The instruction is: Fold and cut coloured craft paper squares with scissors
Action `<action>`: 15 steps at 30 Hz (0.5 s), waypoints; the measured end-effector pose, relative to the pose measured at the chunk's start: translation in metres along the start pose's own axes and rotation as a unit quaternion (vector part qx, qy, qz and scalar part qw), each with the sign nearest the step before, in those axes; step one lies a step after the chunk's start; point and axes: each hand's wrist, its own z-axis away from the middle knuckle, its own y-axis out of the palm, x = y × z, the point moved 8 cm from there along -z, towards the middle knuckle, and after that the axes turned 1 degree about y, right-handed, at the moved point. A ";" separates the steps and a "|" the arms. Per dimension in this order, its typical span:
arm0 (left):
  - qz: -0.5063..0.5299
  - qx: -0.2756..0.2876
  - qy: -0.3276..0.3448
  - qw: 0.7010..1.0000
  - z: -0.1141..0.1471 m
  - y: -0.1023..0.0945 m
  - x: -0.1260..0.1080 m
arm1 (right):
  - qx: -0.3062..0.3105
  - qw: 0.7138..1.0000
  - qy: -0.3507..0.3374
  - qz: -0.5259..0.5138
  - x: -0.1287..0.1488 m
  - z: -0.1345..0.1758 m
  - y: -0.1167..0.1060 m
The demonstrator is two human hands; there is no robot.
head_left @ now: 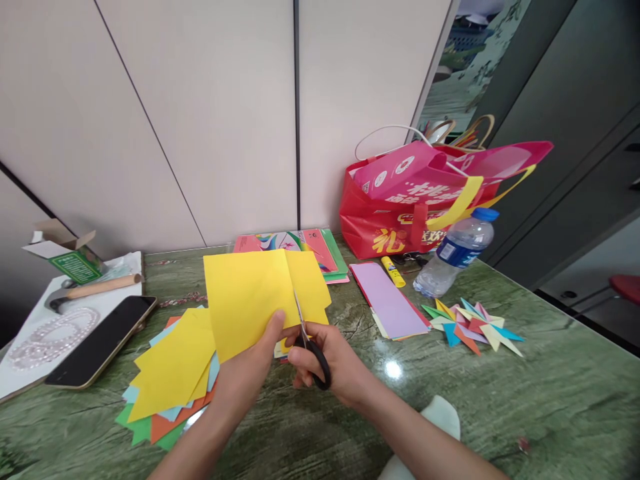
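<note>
The right hand [343,363] grips black-handled scissors [321,356], long axis running forward, tips angled slightly left, at the yellow paper sheet [245,297] pinched by the left hand [256,357], above a green marbled tabletop [555,380] backed by pale wall panels [235,120].

Yellow sheet [245,293], creased and aloft, black-handled scissors [323,360] at its lower part, blade in line with the crease.

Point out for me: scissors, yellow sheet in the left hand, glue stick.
Scissors [322,361]: head view, on the black handle.
Yellow sheet [249,299]: head view, on the broad part left of the blades.
Glue stick [393,272]: head view, on the middle of its yellow barrel.
</note>
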 end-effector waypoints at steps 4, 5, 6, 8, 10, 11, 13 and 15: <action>-0.010 0.016 0.001 1.000 0.000 0.000 0.001 | 0.002 1.000 -0.003 0.006 0.001 0.000 0.000; -0.013 0.020 0.001 1.000 0.000 0.000 0.002 | 0.002 1.000 -0.003 0.007 0.001 0.000 0.000; -0.016 0.023 0.002 1.000 -0.001 0.000 0.002 | 0.003 1.000 -0.003 0.008 0.001 0.000 0.000; -0.023 0.028 0.005 0.999 -0.001 0.001 0.003 | 0.006 1.000 -0.002 0.007 0.001 0.001 0.000; -0.029 0.033 0.006 0.999 0.000 0.002 0.002 | 0.011 1.000 0.001 0.008 0.001 0.001 0.001; -0.032 0.038 0.008 0.999 0.001 0.003 0.001 | 0.011 1.000 0.002 0.008 0.001 0.001 0.001; -0.044 0.054 0.013 0.997 0.002 0.006 -0.005 | 0.003 1.000 0.001 0.011 0.001 0.000 0.000; -0.085 0.095 0.040 0.991 0.001 0.009 -0.017 | -0.017 1.000 -0.004 0.019 0.002 -0.001 -0.004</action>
